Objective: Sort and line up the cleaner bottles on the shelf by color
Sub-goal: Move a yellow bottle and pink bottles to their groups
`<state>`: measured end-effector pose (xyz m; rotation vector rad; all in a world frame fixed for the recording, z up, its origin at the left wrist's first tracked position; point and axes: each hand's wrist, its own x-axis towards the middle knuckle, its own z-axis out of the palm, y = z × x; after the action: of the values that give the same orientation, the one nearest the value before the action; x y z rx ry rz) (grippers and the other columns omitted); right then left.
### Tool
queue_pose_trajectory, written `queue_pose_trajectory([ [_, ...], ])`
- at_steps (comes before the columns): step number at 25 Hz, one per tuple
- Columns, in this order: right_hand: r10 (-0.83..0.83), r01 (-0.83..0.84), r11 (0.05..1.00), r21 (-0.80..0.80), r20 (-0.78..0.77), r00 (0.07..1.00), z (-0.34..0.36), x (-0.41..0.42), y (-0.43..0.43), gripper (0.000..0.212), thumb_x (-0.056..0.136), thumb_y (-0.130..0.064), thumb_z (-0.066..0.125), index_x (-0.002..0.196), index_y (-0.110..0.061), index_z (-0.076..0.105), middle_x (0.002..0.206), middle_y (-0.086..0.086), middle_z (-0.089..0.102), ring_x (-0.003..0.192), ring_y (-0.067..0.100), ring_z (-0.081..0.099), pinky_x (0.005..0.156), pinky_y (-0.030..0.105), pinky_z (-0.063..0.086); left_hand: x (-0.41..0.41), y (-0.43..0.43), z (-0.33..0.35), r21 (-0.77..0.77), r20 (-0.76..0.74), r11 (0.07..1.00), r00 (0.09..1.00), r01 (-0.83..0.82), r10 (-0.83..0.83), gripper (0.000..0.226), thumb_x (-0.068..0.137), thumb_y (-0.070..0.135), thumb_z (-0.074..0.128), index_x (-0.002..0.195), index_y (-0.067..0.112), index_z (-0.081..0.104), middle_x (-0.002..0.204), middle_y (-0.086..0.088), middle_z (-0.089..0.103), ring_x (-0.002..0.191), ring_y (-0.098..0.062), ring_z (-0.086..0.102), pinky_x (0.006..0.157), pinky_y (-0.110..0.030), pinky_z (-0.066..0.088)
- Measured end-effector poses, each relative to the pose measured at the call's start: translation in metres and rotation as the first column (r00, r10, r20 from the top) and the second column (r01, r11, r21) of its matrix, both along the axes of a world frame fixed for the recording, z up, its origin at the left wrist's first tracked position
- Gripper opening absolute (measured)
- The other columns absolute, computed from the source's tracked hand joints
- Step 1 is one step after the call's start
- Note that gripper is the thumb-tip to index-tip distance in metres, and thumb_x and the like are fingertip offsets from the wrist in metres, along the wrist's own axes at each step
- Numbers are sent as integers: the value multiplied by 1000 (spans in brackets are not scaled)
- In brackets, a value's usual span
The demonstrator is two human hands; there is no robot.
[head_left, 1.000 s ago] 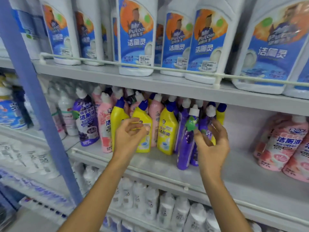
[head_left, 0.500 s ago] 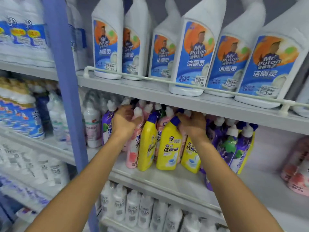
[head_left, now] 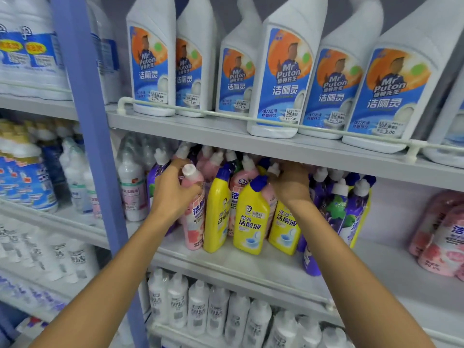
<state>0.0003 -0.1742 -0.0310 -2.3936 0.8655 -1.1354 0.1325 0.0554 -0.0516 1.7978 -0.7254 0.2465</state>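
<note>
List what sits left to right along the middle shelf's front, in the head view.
White bottle, pink bottle in left hand, first yellow bottle, second yellow bottle, third yellow bottle, purple bottles, far pink bottles.

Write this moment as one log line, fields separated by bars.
left hand: grips pink bottle | right hand: reaches behind yellow bottles, grip hidden | shelf: colors mixed

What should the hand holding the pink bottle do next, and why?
Probably the left hand should lift the pink bottle out of the row, since it stands between a purple bottle and the yellow bottles, so colors are mixed there.
</note>
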Motion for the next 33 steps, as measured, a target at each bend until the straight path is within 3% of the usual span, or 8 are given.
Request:
queue_pose_trajectory([
  [4,23,-28,998,60,84,996,-20,-12,4,26,92,-24,72,114,-10,70,102,16,74,96,37,69,83,42,56,-12,23,-15,27,51,1000,999,-10,8,45,75,11,81,108,23,52,93,9,65,86,-27,64,75,-44,55],
  [11,-54,31,987,161,140,989,-7,-8,14,26,99,-28,60,112,-6,68,105,17,76,102,36,70,80,29,47,-43,35,-1,47,41,998,998,-50,48,43,76,11,78,106,29,54,93,3,68,85,-33,64,72,-45,54],
  [16,12,-214,911,353,497,868,-103,-70,140,66,92,-37,76,149,-29,45,153,-11,46,138,0,47,101,28,52,-125,85,-22,-68,89,978,975,-199,205,50,75,15,86,116,31,61,108,5,65,90,-22,60,72,-32,41],
  [20,156,-158,951,265,30,987,-176,-42,184,44,86,-54,71,119,-24,74,153,3,48,146,19,37,115,33,36,-124,63,-26,-97,121,972,967,-214,225,52,75,18,86,121,28,65,110,1,70,97,-27,66,83,-41,54],
  [23,97,-73,961,265,-80,992,-147,-14,142,28,89,-40,67,76,-16,75,112,8,69,110,27,59,88,33,46,-101,64,-16,-110,98,973,972,-203,214,47,75,21,85,115,32,62,102,1,71,91,-29,68,80,-48,56],
  [26,184,-150,968,201,-161,970,-134,-30,125,28,87,-15,62,60,-12,59,66,-1,55,67,18,48,64,29,34,-93,70,-17,-104,79,979,980,-173,182,46,75,24,86,113,33,61,101,4,70,92,-26,68,82,-50,57],
  [30,281,-245,948,204,-173,944,-127,-47,114,11,85,-22,72,86,-15,80,90,0,74,89,15,62,78,32,46,-87,68,-16,-82,110,991,987,-110,118,49,75,25,87,117,34,62,102,8,71,91,-24,68,80,-47,58],
  [33,362,-322,929,181,-273,891,-125,-58,108,42,78,-26,82,119,-17,77,125,3,73,116,20,65,96,24,43,-77,66,-9,-60,121,992,985,-112,119,48,76,23,86,119,31,65,100,8,71,88,-24,67,78,-40,56],
])
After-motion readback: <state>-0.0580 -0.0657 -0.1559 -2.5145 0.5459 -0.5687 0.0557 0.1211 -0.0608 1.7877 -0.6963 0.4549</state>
